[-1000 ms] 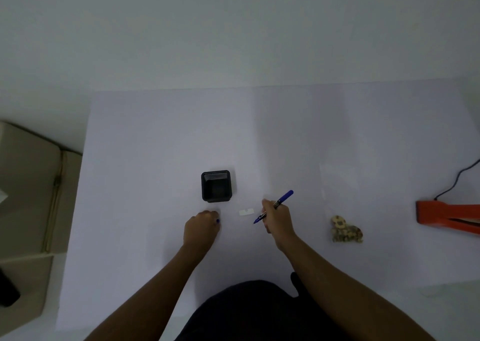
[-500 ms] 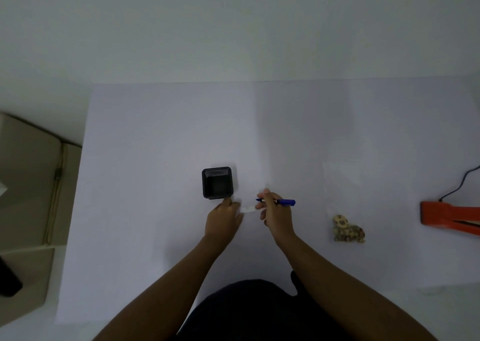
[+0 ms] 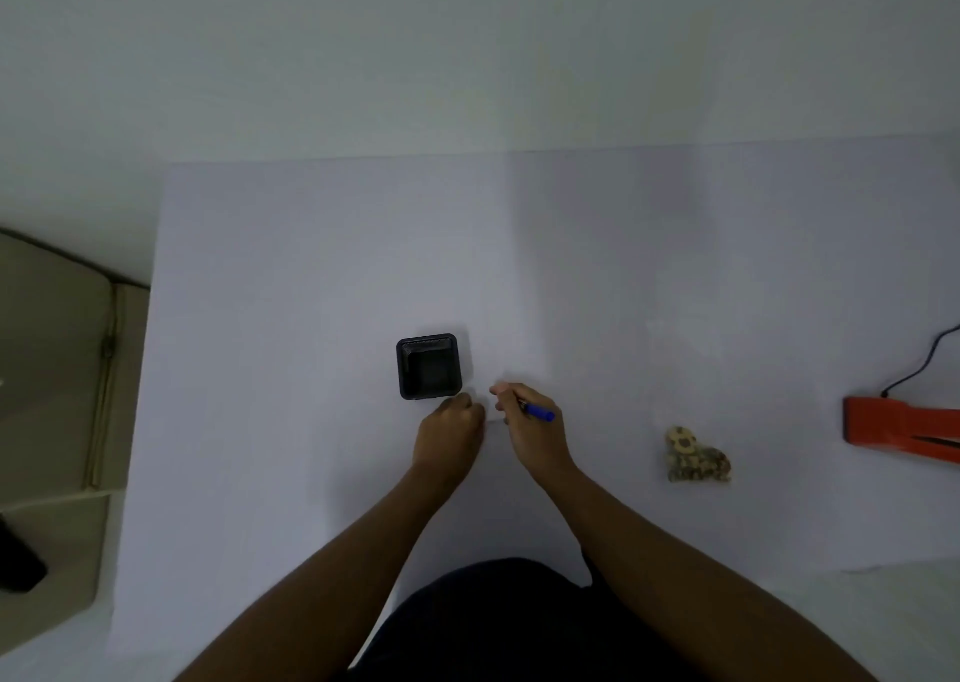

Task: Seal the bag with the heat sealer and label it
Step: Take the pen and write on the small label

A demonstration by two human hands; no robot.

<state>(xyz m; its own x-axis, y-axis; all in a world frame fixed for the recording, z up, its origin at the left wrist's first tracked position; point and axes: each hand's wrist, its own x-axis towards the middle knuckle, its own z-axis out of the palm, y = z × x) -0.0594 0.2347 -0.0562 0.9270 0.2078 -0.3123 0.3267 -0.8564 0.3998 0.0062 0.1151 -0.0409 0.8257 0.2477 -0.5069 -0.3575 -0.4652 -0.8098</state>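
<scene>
A small white label lies on the white table, mostly hidden between my two hands. My left hand has its fingers curled at the label's left end and holds it down. My right hand grips a blue pen whose tip points left at the label. A clear bag with brown snack pieces lies apart on the right. The orange heat sealer sits at the right edge, untouched.
A black square cup stands just beyond my left hand. The sealer's black cable runs off to the right. A beige seat and a black object lie left of the table.
My left hand moved right, up to the label. My right hand swung the pen from a raised slant down to the label, tip pointing left.
</scene>
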